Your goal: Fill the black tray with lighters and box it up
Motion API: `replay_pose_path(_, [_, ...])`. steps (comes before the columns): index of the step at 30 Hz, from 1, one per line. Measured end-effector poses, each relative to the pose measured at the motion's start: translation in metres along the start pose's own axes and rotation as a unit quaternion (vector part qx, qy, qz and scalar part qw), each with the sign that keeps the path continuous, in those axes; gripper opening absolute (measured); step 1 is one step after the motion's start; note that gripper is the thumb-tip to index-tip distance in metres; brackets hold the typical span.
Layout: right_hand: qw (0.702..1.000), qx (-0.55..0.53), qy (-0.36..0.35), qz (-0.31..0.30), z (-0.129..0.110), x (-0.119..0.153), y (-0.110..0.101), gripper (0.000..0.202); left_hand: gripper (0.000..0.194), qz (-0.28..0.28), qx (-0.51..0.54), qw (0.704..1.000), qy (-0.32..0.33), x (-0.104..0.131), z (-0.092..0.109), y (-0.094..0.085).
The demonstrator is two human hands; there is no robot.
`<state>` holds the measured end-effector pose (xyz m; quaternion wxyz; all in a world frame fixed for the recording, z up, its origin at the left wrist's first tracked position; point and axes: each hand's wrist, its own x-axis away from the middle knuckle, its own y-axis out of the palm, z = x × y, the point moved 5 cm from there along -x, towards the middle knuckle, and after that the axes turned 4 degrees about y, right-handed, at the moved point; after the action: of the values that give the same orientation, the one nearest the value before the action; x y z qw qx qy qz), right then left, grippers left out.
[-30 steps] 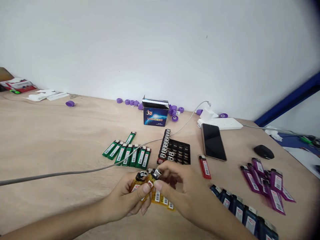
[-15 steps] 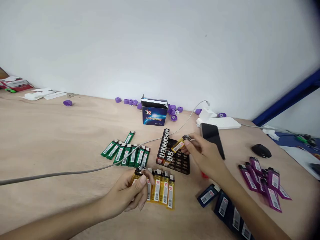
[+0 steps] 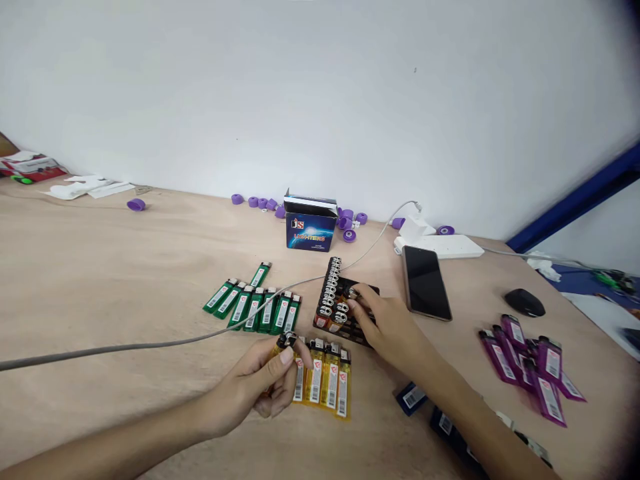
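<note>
My left hand [image 3: 273, 377] is closed around a yellow lighter [image 3: 286, 339], its metal top showing above the fingers. Beside it several yellow lighters [image 3: 330, 380] lie in a row. At the black slotted tray [image 3: 320, 323] my right hand [image 3: 383, 317] pinches another lighter [image 3: 352, 293] by its top; its body is mostly hidden and seems to be in a slot. A row of lighters [image 3: 330, 287] stands along the tray's left side, with a few more at its near left. Several green lighters [image 3: 257, 310] lie left of the tray.
A blue lighter box [image 3: 310, 230] stands behind the tray among purple caps [image 3: 349, 235]. A grey cable [image 3: 165, 344] crosses the table to a white power strip [image 3: 450, 246]. Rightward are a phone [image 3: 427, 283], a mouse [image 3: 524, 302], purple lighters [image 3: 543, 367] and blue lighters [image 3: 413, 398].
My right hand has moved left and down, bringing its yellow lighter from above the tray into it. My left hand holds its lighter in nearly the same place.
</note>
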<state>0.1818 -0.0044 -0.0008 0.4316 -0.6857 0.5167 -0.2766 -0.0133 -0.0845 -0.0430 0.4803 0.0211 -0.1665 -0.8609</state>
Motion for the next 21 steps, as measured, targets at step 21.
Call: replay_pose_path(21, [0.953,-0.293,-0.045,0.061,-0.053,0.032,-0.052,0.007,0.038,-0.096,-0.214,0.971,0.038,-0.041,0.067,0.05])
